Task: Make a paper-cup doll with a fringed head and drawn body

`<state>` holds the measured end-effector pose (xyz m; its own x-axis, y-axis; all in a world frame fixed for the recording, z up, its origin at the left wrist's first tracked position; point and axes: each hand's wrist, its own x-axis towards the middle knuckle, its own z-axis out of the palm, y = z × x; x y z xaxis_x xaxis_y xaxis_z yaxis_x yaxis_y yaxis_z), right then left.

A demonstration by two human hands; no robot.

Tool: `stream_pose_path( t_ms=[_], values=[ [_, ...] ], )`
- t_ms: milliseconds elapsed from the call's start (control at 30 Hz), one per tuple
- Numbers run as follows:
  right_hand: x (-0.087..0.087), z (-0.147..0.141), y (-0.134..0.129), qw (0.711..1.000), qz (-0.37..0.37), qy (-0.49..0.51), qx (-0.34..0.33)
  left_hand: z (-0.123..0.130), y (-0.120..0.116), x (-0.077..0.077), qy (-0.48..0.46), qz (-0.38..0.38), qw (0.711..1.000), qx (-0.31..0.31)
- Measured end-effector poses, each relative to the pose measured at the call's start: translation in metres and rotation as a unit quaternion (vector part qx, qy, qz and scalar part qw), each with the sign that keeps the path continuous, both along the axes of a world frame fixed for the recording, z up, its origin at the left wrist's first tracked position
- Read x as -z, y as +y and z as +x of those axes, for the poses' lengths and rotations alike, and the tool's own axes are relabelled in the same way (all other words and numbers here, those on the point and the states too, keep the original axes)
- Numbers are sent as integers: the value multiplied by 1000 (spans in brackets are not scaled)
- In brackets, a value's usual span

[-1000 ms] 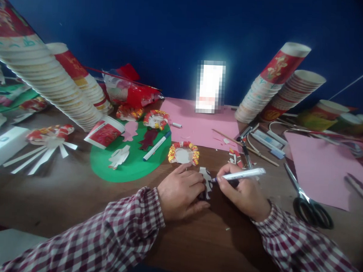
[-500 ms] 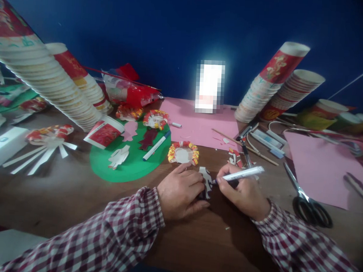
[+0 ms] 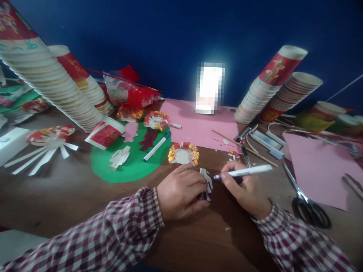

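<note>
- Clock directions run from the small paper cutout (image 3: 210,183) at the centre of the work, with 12 pointing away from the wearer.
- Nearest, at 7 and 5 o'clock, purple-and-white checked sleeves (image 3: 105,233) reach in over a brown wooden tabletop (image 3: 191,248).
- At 9 o'clock the left hand (image 3: 180,192) has its grip clamped on the cutout, fingers and thumb pinning it down. The cutout is white with dark markings, partly hidden by that hand.
- At 3 o'clock the right hand (image 3: 245,191) has its grip pinched together on a white marker (image 3: 249,171), its purple tip just beside the cutout's right edge.
- Farther out at 3 o'clock lie black-handled scissors (image 3: 311,212), well apart from the hand.
- At 11 o'clock, just beyond the left hand, sits a white disc with a red-and-yellow border (image 3: 183,155).
- At 10 o'clock a green disc (image 3: 104,172) carries pink, maroon and white cutouts and a blue-capped marker (image 3: 157,147).
- At 12 o'clock lies a pink sheet (image 3: 190,132).
- Farthest, tall paper cup stacks (image 3: 268,85) stand at 10 and 1 o'clock before a blue wall (image 3: 144,30).
</note>
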<state>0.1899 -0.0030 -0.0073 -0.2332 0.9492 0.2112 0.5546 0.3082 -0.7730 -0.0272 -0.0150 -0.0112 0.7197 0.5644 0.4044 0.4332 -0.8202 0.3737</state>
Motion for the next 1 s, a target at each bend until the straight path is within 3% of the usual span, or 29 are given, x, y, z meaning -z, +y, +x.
stream_pose_path(
  t_ms=[200,267,467,733,1000],
  values=[
    [0,2,0,999,-28,17,1,-9,4,-7,-106,2,989,-104],
    [-1,1,-1,1000,-15,-5,-12,-8,3,-5,-99,-4,990,-103],
    [-3,-1,-1,999,6,-27,-26,-2,1,4,-76,-7,997,-25],
    [1,3,-2,999,-31,0,-7,-8,2,-10,-223,-14,965,-138],
    [0,2,-2,1000,-17,4,-15,-8,7,5,-122,-73,981,-131]
  ],
)
